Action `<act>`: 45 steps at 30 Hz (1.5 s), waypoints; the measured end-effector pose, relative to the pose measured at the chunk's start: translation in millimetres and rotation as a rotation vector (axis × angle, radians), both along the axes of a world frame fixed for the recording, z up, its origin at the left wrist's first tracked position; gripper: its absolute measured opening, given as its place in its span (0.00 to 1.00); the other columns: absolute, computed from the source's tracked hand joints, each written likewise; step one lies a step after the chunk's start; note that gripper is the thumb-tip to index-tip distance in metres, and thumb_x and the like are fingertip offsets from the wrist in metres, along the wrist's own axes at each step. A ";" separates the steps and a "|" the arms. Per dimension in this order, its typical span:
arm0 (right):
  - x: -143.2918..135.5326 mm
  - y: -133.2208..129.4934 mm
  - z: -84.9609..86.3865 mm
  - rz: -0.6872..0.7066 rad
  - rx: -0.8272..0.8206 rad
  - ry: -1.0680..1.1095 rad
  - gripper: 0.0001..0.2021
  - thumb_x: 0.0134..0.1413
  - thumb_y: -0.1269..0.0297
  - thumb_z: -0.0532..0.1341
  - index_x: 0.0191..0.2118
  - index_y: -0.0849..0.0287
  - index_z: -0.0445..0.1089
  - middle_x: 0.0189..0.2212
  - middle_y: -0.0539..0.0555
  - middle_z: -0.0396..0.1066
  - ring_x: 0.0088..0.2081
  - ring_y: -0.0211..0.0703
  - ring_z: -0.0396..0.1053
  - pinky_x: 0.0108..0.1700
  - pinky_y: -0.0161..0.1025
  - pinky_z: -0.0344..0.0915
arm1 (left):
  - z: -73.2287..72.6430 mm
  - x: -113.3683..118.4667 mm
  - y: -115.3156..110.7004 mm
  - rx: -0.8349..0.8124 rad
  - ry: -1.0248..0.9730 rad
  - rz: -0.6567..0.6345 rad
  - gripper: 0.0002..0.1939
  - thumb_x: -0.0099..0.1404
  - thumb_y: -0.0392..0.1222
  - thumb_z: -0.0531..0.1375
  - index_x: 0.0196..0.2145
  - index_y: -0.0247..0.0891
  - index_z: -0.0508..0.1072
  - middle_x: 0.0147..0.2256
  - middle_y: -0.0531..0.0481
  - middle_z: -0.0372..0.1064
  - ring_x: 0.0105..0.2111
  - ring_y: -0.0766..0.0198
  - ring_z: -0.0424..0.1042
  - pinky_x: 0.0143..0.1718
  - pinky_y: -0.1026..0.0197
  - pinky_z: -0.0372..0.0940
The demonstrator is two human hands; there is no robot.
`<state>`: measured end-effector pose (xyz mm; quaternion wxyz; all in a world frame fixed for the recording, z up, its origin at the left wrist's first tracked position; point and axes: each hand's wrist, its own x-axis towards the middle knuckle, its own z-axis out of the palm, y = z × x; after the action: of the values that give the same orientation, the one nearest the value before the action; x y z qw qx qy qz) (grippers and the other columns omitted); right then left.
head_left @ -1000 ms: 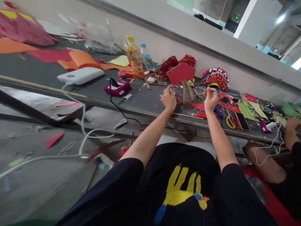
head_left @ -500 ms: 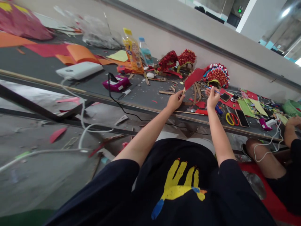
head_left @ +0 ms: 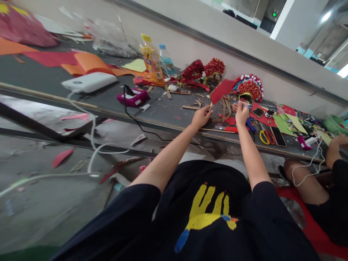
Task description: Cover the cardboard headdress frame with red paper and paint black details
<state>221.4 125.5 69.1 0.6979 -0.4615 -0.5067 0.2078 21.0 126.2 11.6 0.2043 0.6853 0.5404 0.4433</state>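
Observation:
My left hand (head_left: 201, 116) pinches the lower end of a red piece (head_left: 221, 91), which tilts up and to the right above the table. My right hand (head_left: 241, 111) is closed on a thin blue stick (head_left: 245, 104), level with the red piece and to its right. A small gap separates the stick's left end from the red piece. Behind my right hand stands a red beaded headpiece (head_left: 250, 88) with white balls on its rim. Brown strips (head_left: 226, 108) lie between my hands. Two more red ornaments (head_left: 214, 66) rest against the wall.
Scissors (head_left: 267, 137), a phone (head_left: 278, 136) and a glue bottle (head_left: 269, 113) lie on the right. Two bottles (head_left: 152, 61), a white power bank (head_left: 89, 82) and a purple box (head_left: 132, 96) stand left. A person's hand (head_left: 339, 139) reaches in at far right, near a green basket (head_left: 335, 125).
My right hand has moved slightly left with the blue stick, closer to the red piece. My left hand still holds the red piece in nearly the same place.

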 end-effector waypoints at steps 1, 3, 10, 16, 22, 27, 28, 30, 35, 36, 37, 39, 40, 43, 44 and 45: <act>0.4 1.5 -0.9 -0.003 -0.001 -0.018 0.21 0.60 0.40 0.54 0.37 0.56 0.62 0.29 0.51 0.77 0.28 0.36 0.78 0.32 0.32 0.74 | 0.0 -0.1 0.2 -0.001 0.004 -0.001 0.21 0.69 0.43 0.59 0.57 0.33 0.71 0.43 0.40 0.77 0.39 0.56 0.75 0.43 0.60 0.66; 1.5 4.4 -2.9 -0.007 0.001 -0.056 0.22 0.60 0.39 0.52 0.37 0.55 0.62 0.29 0.52 0.77 0.29 0.37 0.78 0.33 0.32 0.74 | -0.2 -0.6 0.5 -0.001 0.006 -0.009 0.22 0.69 0.43 0.59 0.58 0.33 0.71 0.43 0.40 0.77 0.38 0.56 0.75 0.43 0.60 0.66; -0.7 5.6 -8.1 -0.017 0.013 -0.180 0.23 0.61 0.38 0.51 0.39 0.56 0.63 0.32 0.53 0.78 0.31 0.38 0.79 0.33 0.33 0.74 | -1.9 -0.7 1.7 -0.001 -0.024 -0.009 0.21 0.68 0.44 0.60 0.57 0.34 0.72 0.42 0.40 0.77 0.36 0.58 0.74 0.43 0.61 0.66; -1.0 1.1 -11.2 -0.026 0.018 -0.256 0.23 0.61 0.38 0.51 0.38 0.56 0.64 0.33 0.54 0.78 0.32 0.39 0.79 0.34 0.35 0.75 | -1.9 -0.7 3.1 0.006 -0.054 -0.014 0.21 0.68 0.44 0.60 0.56 0.34 0.72 0.40 0.41 0.77 0.35 0.58 0.74 0.42 0.61 0.66; 0.3 -0.9 -15.0 -0.018 0.008 -0.289 0.23 0.62 0.39 0.49 0.36 0.55 0.62 0.34 0.56 0.78 0.32 0.42 0.79 0.35 0.37 0.76 | -1.2 -0.9 2.1 -0.010 -0.051 -0.010 0.20 0.68 0.43 0.60 0.56 0.34 0.73 0.40 0.41 0.77 0.36 0.57 0.75 0.43 0.60 0.66; 1.6 -5.5 -21.1 -0.011 0.006 -0.250 0.21 0.61 0.39 0.51 0.36 0.54 0.62 0.33 0.54 0.78 0.32 0.41 0.79 0.36 0.37 0.75 | -3.1 -0.9 3.9 -0.005 -0.068 -0.025 0.21 0.69 0.43 0.58 0.56 0.33 0.72 0.40 0.41 0.77 0.37 0.56 0.75 0.44 0.59 0.66; 2.2 -6.9 -22.5 -0.013 0.004 -0.250 0.21 0.61 0.39 0.51 0.35 0.54 0.62 0.33 0.54 0.78 0.32 0.40 0.79 0.36 0.37 0.75 | -3.6 -0.9 4.4 -0.007 -0.072 -0.026 0.21 0.69 0.43 0.58 0.56 0.33 0.71 0.40 0.41 0.77 0.37 0.56 0.74 0.44 0.59 0.66; 3.5 -10.3 -25.3 -0.017 0.007 -0.252 0.21 0.61 0.40 0.51 0.35 0.54 0.62 0.32 0.53 0.78 0.32 0.39 0.79 0.36 0.36 0.75 | -4.3 -1.1 4.9 -0.006 -0.072 -0.030 0.21 0.69 0.43 0.58 0.56 0.33 0.71 0.40 0.42 0.77 0.37 0.57 0.74 0.44 0.60 0.66; 4.0 -22.5 -30.9 -0.012 0.013 -0.254 0.21 0.61 0.39 0.51 0.34 0.54 0.61 0.32 0.52 0.79 0.32 0.38 0.79 0.35 0.35 0.75 | -5.2 -1.6 4.8 0.013 -0.056 -0.026 0.21 0.69 0.43 0.58 0.56 0.32 0.71 0.40 0.41 0.77 0.36 0.58 0.74 0.42 0.60 0.65; 3.6 -25.3 -31.7 -0.010 0.008 -0.255 0.21 0.61 0.40 0.51 0.34 0.54 0.61 0.32 0.53 0.79 0.32 0.38 0.79 0.36 0.34 0.75 | -5.3 -1.6 4.9 0.016 -0.056 -0.023 0.21 0.69 0.44 0.58 0.56 0.32 0.71 0.40 0.42 0.77 0.36 0.58 0.74 0.42 0.60 0.65; 3.2 -28.2 -32.6 -0.008 0.000 -0.256 0.21 0.61 0.40 0.52 0.34 0.54 0.61 0.32 0.53 0.79 0.32 0.38 0.79 0.36 0.34 0.75 | -5.4 -1.6 4.9 0.018 -0.055 -0.021 0.21 0.69 0.44 0.58 0.56 0.32 0.71 0.40 0.42 0.77 0.36 0.58 0.74 0.42 0.61 0.65; 2.8 -33.9 -34.1 -0.008 -0.022 -0.260 0.21 0.62 0.40 0.52 0.34 0.54 0.61 0.33 0.53 0.80 0.33 0.38 0.79 0.36 0.35 0.76 | -5.5 -1.6 5.1 0.024 -0.053 -0.019 0.21 0.69 0.44 0.58 0.56 0.33 0.71 0.40 0.42 0.77 0.37 0.58 0.74 0.43 0.61 0.65; 2.8 -36.7 -34.8 -0.009 -0.031 -0.261 0.21 0.61 0.40 0.52 0.34 0.54 0.61 0.33 0.54 0.80 0.33 0.39 0.79 0.36 0.35 0.76 | -5.4 -1.6 5.1 0.026 -0.051 -0.018 0.21 0.69 0.44 0.58 0.56 0.33 0.72 0.40 0.42 0.77 0.38 0.58 0.74 0.43 0.61 0.65; 4.4 -44.6 -36.3 -0.002 -0.039 -0.275 0.22 0.60 0.38 0.52 0.34 0.54 0.61 0.33 0.55 0.80 0.33 0.40 0.80 0.37 0.37 0.76 | -4.6 -1.9 4.6 0.018 -0.045 -0.017 0.21 0.69 0.43 0.57 0.56 0.32 0.72 0.41 0.41 0.77 0.37 0.58 0.74 0.43 0.61 0.65; 5.3 -47.2 -36.6 0.002 -0.040 -0.282 0.22 0.60 0.38 0.52 0.34 0.54 0.61 0.33 0.55 0.80 0.33 0.41 0.80 0.37 0.37 0.76 | -4.1 -2.0 4.3 0.015 -0.044 -0.018 0.21 0.69 0.43 0.57 0.56 0.32 0.71 0.41 0.41 0.77 0.37 0.58 0.74 0.43 0.61 0.65; 6.3 -49.7 -36.7 0.007 -0.042 -0.289 0.23 0.59 0.37 0.52 0.34 0.55 0.61 0.33 0.55 0.80 0.33 0.41 0.80 0.37 0.37 0.76 | -3.7 -2.1 3.9 0.012 -0.042 -0.020 0.21 0.69 0.43 0.57 0.57 0.32 0.71 0.41 0.41 0.77 0.37 0.58 0.74 0.43 0.61 0.65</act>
<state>227.8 75.8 32.3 0.6071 -0.4994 -0.5991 0.1520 18.9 130.1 7.9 0.2157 0.6823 0.5265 0.4590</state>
